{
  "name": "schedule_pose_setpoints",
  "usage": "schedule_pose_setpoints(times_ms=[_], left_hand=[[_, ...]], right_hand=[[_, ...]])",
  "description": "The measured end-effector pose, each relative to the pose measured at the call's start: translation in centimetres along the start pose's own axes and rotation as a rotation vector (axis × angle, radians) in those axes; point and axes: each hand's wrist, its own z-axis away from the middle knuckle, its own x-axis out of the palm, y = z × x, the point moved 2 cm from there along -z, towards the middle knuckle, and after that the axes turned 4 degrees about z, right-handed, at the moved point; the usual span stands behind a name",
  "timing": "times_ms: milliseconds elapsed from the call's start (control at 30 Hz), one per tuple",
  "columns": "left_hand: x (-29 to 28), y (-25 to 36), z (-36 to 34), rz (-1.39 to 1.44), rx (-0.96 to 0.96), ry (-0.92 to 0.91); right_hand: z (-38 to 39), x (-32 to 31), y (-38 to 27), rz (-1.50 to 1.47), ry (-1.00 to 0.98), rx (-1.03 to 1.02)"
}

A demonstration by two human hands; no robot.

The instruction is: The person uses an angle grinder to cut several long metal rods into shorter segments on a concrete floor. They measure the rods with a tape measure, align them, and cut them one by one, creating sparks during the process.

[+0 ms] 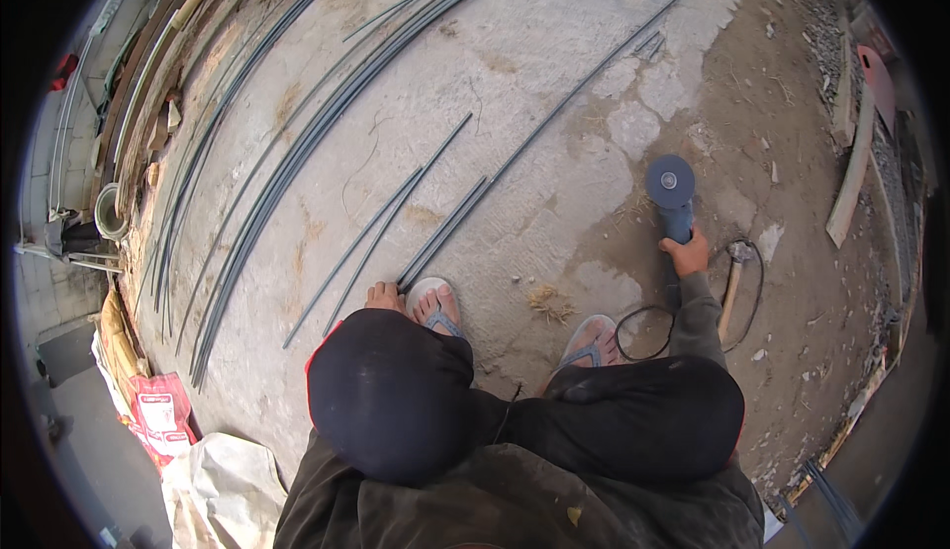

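Note:
In my right hand [690, 250] is a blue angle grinder [675, 221], its grey cutting disc [669, 182] pointing away from me over the dirt at the right. My fingers are wrapped round the grinder's body. Down beside my left sandalled foot [435, 308], my left hand [386, 297] is low with bent fingers at the near ends of a pair of thin steel rods [443, 232]. My knee partly hides that hand. One rod of the pair runs far ahead and hooks round at its far end. Two shorter steel rods [381, 225] lie just to the left.
Long bundles of steel rods [297, 143] stretch across the concrete [534, 64] at the left. A hammer [733, 287] and a looped black cable [760, 297] lie right of my right arm. Sacks [163, 415] sit at the lower left; wooden boards [853, 175] line the right.

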Motion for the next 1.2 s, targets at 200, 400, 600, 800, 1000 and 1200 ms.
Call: schedule_pose_setpoints(times_ms=[200, 400, 600, 800, 1000, 1200], left_hand=[[-4.1, 3.2, 3.1, 0.322, -0.147, 0.032], [-7.3, 4.5, 3.6, 0.549, -0.023, 0.128], [-10.3, 5.1, 4.0, 0.469, -0.011, 0.092], [-14.4, 5.1, 4.8, 0.433, 0.01, 0.095], [-22.5, 4.0, 5.6, 0.291, 0.028, 0.247], [-32.3, 5.2, 10.0, 0.123, -0.072, 0.445]], right_hand=[[2.4, -0.4, -1.7, 0.168, 0.133, 0.019], [3.2, -0.7, -0.5, 0.271, 0.241, 0.017], [4.8, 0.0, -0.6, 0.331, 0.267, 0.062], [7.9, -4.0, -5.8, 0.304, 0.617, -0.254], [4.0, -9.8, -26.0, 0.378, 0.406, -0.869], [-5.6, -4.8, -39.4, 0.773, 0.227, -1.463]])
